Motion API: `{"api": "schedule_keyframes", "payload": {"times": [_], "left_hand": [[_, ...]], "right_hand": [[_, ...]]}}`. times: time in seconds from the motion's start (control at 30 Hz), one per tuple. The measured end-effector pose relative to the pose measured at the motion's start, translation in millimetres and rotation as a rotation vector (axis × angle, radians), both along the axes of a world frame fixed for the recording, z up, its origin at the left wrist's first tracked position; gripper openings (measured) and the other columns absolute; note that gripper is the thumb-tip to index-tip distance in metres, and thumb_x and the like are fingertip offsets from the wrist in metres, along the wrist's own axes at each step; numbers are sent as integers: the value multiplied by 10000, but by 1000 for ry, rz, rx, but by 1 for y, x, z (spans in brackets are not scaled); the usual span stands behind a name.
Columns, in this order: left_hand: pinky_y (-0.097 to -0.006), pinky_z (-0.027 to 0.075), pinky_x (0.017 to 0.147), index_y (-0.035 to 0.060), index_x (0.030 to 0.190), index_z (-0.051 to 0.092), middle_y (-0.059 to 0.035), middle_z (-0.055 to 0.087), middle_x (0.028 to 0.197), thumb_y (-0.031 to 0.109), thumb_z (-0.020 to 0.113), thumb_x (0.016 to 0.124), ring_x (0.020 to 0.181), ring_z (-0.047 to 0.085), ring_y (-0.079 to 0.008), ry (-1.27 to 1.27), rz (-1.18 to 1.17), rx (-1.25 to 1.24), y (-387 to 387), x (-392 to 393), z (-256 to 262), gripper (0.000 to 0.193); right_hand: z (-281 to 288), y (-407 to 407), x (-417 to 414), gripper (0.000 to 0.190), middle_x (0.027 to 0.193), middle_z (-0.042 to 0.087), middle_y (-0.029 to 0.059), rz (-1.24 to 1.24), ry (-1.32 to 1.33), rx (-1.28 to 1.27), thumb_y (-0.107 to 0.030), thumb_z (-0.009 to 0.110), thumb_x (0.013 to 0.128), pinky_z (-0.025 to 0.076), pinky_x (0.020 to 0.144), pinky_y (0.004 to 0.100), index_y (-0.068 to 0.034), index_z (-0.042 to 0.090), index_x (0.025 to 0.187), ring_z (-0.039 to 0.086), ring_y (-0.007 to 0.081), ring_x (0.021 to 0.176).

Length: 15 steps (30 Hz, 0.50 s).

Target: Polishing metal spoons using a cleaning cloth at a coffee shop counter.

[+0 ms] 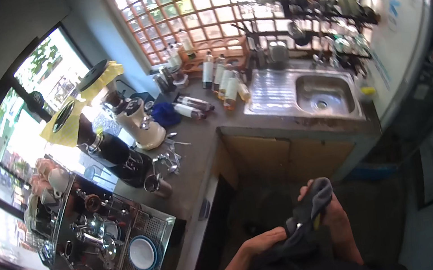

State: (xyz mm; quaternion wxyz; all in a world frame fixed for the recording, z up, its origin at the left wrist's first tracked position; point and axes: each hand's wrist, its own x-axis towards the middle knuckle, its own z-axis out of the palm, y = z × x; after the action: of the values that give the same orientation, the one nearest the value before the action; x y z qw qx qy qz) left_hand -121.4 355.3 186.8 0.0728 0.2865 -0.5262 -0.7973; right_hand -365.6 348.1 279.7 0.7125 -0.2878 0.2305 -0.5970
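A dark grey cloth (318,201) is bunched between my two hands, held low in front of my body. My left hand (266,240) grips its lower part, where a small shiny metal piece (299,225) shows; what that piece belongs to is hidden. My right hand (329,208) is closed around the upper part, mostly covered by the folds, with fingertips showing beyond the cloth. A bit of something yellow (317,221) peeks out beside the right palm. Several spoons (168,164) lie on the counter at the left, apart from both hands.
An espresso machine (161,226) bearing a stack of bowls (142,253) stands left, with two coffee grinders (117,160) (139,124) beyond. A metal cup (157,186) is near the counter edge. Bottles (230,89) lie beside the steel sink (323,95); a refrigerator (404,48) stands right.
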Motion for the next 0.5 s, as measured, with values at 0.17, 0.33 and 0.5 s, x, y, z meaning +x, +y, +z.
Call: {"api": "schedule_keyframes", "payload": {"times": [0.17, 0.33, 0.5], "left_hand": [[-271, 464, 1011, -5, 1320, 660, 24, 613, 1193, 255, 547, 1122, 1131, 547, -95, 209, 236, 97, -60, 17, 19, 346], [-291, 484, 999, -8, 1353, 628, 2, 652, 1226, 281, 545, 1121, 1104, 580, -111, 185, 444, -76, -106, 73, -22, 380], [-346, 466, 1092, 6, 1375, 618, -48, 652, 1334, 314, 499, 1117, 1250, 581, -153, 530, 904, 200, -133, 112, -25, 419]], "right_hand": [[-21, -102, 42, 266, 990, 578, 32, 298, -189, -142, -289, 747, 1012, 484, 883, 365, -116, 593, 1143, 545, 184, 913], [31, -159, 152, 116, 1057, 641, 72, 228, 177, -223, -73, 606, 1031, 509, 819, 321, -57, 611, 1146, 618, 163, 925], [52, -191, 220, 109, 945, 678, 42, 292, 723, -468, 23, 598, 905, 535, 791, 300, 9, 634, 1006, 654, 132, 880]]}}
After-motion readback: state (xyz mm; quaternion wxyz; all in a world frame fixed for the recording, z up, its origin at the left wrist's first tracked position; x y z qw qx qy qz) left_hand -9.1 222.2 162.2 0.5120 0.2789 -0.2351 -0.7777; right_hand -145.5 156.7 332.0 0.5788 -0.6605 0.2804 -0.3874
